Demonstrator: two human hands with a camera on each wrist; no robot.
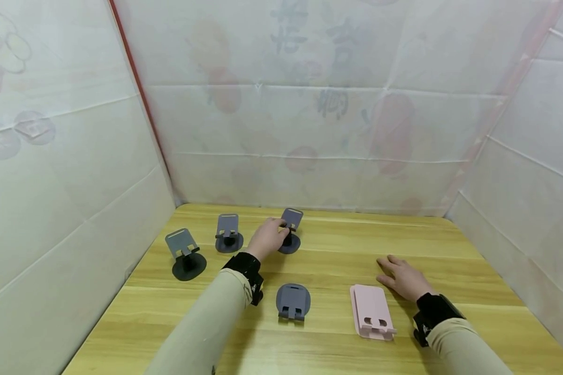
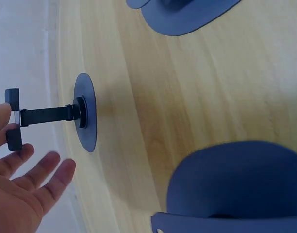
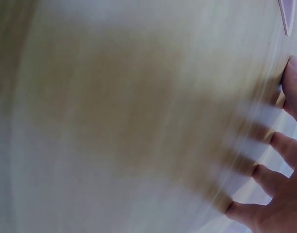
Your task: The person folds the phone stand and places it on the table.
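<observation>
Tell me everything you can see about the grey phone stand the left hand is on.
The grey phone stand is upright at the back of the wooden table, rightmost of three standing in a row. It has a round dark base, a short post and a tilted blue-grey plate with a small lip, matte like plastic or coated metal. The left hand reaches its plate; the head view suggests fingertips touching, while the left wrist view shows the fingers spread beside it.

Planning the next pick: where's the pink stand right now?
In the head view the pink stand lies folded flat on the wooden table, front right, just left of the right hand, with a folded grey stand to its left.
</observation>
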